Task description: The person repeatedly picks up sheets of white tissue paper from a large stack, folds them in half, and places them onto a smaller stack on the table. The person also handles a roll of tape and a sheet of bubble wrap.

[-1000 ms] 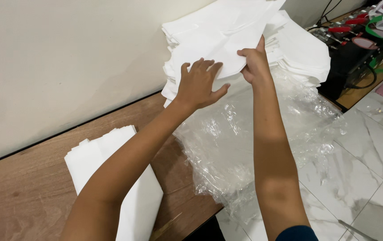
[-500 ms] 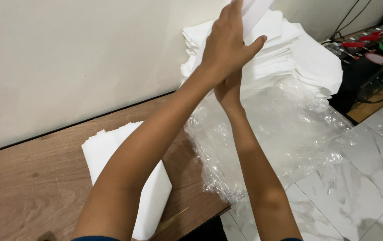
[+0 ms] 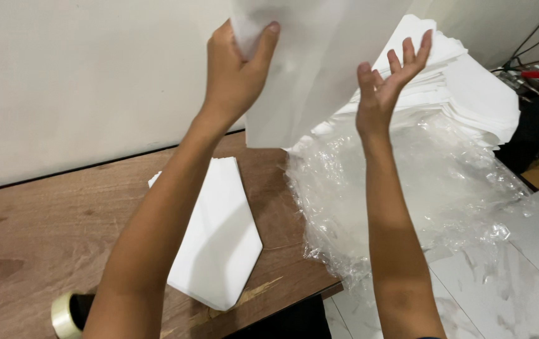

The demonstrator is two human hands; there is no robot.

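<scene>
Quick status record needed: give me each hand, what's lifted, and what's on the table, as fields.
left hand: raised, thumb and fingers pinching the large thin white sheet
right hand: raised, open, fingers spread against the sheet's lower edge
sheet: held up in front of the pale wall
stack of folded white sheets: on crumpled clear plastic wrap, table's right end
folded white piece: flat on brown wooden table
tape roll: near table edge
</scene>
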